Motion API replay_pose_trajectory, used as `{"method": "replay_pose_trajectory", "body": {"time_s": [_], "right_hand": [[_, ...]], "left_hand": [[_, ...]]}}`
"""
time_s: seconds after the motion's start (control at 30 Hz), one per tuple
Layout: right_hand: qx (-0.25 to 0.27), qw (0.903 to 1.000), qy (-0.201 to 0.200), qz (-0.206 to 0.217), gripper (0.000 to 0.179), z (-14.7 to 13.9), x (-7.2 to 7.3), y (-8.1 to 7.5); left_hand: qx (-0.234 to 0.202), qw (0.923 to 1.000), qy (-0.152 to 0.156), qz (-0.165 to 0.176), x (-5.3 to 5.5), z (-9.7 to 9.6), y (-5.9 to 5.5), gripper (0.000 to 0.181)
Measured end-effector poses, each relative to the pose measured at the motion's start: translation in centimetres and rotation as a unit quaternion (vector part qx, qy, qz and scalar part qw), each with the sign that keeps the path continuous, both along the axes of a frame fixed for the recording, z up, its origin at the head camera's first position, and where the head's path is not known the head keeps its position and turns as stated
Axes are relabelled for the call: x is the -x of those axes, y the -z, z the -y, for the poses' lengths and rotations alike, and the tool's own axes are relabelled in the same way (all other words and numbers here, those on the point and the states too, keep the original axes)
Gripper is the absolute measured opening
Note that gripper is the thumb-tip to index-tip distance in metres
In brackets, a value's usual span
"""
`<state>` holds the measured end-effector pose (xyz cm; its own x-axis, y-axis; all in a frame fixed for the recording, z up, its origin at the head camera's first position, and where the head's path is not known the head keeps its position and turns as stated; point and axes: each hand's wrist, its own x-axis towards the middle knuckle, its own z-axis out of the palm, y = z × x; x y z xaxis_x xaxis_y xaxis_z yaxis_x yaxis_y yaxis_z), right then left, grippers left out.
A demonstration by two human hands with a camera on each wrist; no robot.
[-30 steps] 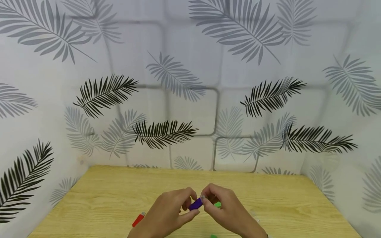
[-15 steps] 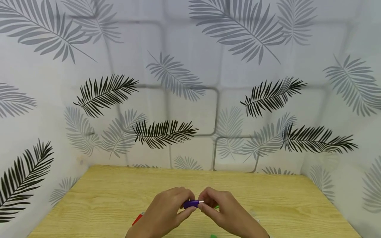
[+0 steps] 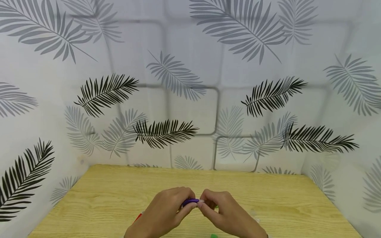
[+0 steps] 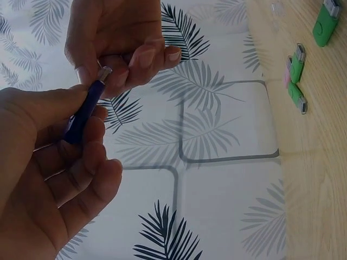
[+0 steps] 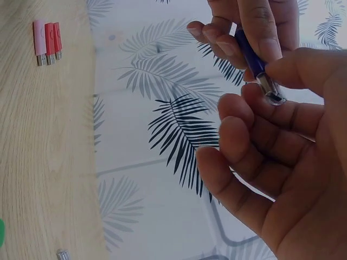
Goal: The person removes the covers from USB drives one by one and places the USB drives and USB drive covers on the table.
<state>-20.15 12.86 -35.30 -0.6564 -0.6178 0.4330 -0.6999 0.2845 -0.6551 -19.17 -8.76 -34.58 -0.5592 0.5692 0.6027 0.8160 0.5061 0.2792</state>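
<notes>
A purple USB flash drive is held above the table between both hands. My left hand pinches its body between thumb and fingers. At the metal plug end, my right hand pinches with thumb and forefinger. Something clear, seemingly a cap, surrounds the plug tip in the right wrist view. The same plug points toward the right hand in the left wrist view. The other right fingers curl loosely below. Part of the drive's body is hidden by the left fingers.
Green USB drives and a pink one lie on the wooden table. Another pink drive lies beside two red drives. A small clear piece is nearby. Leaf-patterned covering surrounds the table.
The purple drive has turned from slanting to nearly level and now shows a narrower side. My left hand covers more of the red drive; the right hand has shifted only slightly.
</notes>
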Motion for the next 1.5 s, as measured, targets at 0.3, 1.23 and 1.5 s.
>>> {"method": "replay_pose_trajectory", "body": {"time_s": [0.3, 1.23, 1.5], "right_hand": [[0.029, 0.9976, -0.033, -0.053, 0.019, 0.0, 0.2, 0.0], [0.024, 0.9982, -0.053, -0.017, 0.021, -0.6, 0.0, -0.3], [0.026, 0.9951, -0.075, -0.06, 0.02, -0.8, 0.3, -0.4]], "left_hand": [[0.004, 0.999, 0.041, 0.019, 0.0, 0.5, -0.4, 0.009], [-0.012, 0.9953, 0.094, 0.023, 0.4, 1.0, -0.6, 0.008], [-0.014, 0.9943, 0.1, 0.034, 0.5, 1.0, -0.8, 0.01]]}}
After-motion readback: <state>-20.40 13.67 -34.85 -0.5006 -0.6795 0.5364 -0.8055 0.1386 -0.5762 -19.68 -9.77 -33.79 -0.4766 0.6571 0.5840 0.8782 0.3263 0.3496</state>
